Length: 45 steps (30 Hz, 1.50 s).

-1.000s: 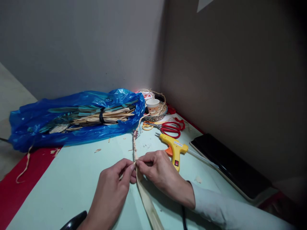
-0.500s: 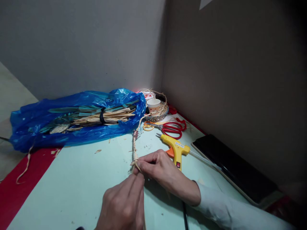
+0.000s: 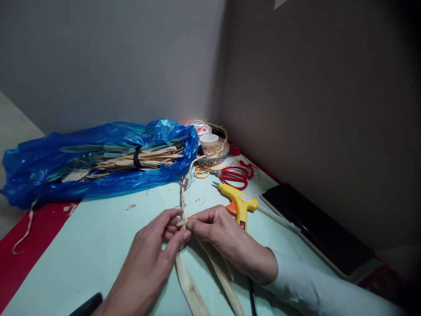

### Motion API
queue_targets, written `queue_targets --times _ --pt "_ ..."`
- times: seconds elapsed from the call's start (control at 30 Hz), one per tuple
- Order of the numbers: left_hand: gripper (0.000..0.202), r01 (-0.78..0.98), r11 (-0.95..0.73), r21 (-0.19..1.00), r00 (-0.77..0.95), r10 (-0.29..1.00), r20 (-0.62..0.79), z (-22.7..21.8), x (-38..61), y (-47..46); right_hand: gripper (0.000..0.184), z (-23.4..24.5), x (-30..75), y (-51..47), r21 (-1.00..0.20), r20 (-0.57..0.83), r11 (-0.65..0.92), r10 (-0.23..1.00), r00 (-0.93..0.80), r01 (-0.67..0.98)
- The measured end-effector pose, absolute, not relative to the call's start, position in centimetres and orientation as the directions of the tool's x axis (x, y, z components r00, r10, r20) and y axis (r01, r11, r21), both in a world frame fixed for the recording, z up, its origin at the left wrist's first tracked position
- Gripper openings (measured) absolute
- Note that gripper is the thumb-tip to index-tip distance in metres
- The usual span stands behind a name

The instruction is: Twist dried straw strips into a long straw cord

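Observation:
A narrow braided cord (image 3: pixel 183 197) of pale dried leaf strips runs toward me over the table. My right hand (image 3: pixel 226 239) pinches its near end between thumb and fingertips. Just left of that pinch is my left hand (image 3: pixel 153 252), its thumb and index finger apart and the other fingers curled behind. Its thumb tip lies close to the braid; whether it touches is unclear. From under the hands, loose flat strips (image 3: pixel 190 285) fan out toward me. Beyond my right hand lies a yellow glue gun (image 3: pixel 241 202) with a clear glue stick in its back.
Red-handled scissors (image 3: pixel 233 177) lie behind the glue gun. A paper cup (image 3: pixel 209 144) stands on a woven round piece (image 3: pixel 222 154) in the corner. At left, a blue plastic bag (image 3: pixel 95 184) holds bundled dried leaves (image 3: pixel 158 158). A black flat case (image 3: pixel 315 228) lies at right.
My left hand has spread its fingers and moved left, letting go of a strip near the braid's end. Loose strips now show below. My right hand keeps its pinch. The view shifted slightly.

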<state>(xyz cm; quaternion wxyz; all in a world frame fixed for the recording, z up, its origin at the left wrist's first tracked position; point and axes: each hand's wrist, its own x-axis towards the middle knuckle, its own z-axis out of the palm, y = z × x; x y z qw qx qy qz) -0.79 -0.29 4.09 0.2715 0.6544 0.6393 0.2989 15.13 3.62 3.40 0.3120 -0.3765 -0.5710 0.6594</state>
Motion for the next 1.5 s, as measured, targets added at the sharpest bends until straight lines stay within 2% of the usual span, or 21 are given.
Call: queue_targets --times 0.1,0.3,0.43,0.53,0.6,0.73,0.9,1.1,1.27,1.37,1.5 --pt "0.028 0.573 0.016 0.819 0.096 0.992 -0.087 3.6 -0.5 0.0 0.027 3.2 15.2 3.7 -0.995 -0.094 -0.097 0.828 -0.553 0.023" --pt "0.025 0.514 -0.018 0.858 0.18 0.98 -0.087 3.6 -0.2 0.2 0.028 2.2 15.3 4.0 -0.993 -0.072 -0.011 0.836 -0.544 0.114" --pt "0.029 0.693 -0.092 0.715 0.194 0.979 -0.062 3.7 -0.2 0.3 0.028 2.2 15.2 3.9 -0.963 -0.032 0.117 0.845 -0.534 0.243" --pt "0.029 0.805 -0.107 0.584 0.171 0.984 -0.057 3.4 0.0 0.1 0.03 2.6 15.2 3.5 -0.871 0.031 0.273 0.86 -0.509 0.408" --pt "0.028 0.817 -0.084 0.571 0.147 0.987 -0.066 3.2 0.1 -0.1 0.029 2.9 15.2 3.3 -0.806 0.05 0.329 0.867 -0.496 0.492" --pt "0.03 0.724 -0.003 0.69 0.101 0.99 -0.101 3.2 0.1 -0.3 0.027 3.4 15.4 3.2 -0.742 0.11 0.401 0.864 -0.492 0.537" --pt "0.034 0.457 0.108 0.883 0.09 0.982 -0.166 3.0 -0.3 0.3 0.024 3.8 15.9 3.2 -0.722 0.141 0.466 0.823 -0.551 0.512" --pt "0.027 0.318 0.248 0.915 0.062 0.958 -0.281 2.0 -0.4 0.8 0.022 4.2 16.2 3.2 -0.648 0.1 0.5 0.803 -0.587 0.574" --pt "0.026 0.303 0.24 0.922 0.037 0.964 -0.263 1.5 -0.5 0.8 0.022 4.4 16.2 2.6 -0.583 0.171 0.534 0.817 -0.55 0.612" --pt "0.027 0.283 0.239 0.929 0.046 0.964 -0.262 1.6 -0.5 0.8 0.022 4.0 16.1 1.7 -0.472 0.289 0.612 0.787 -0.545 0.635" --pt "0.028 0.173 0.286 0.943 0.066 0.951 -0.301 1.8 -0.4 0.7 0.013 3.1 15.7 0.5 -0.215 0.442 0.766 0.63 -0.639 0.607"
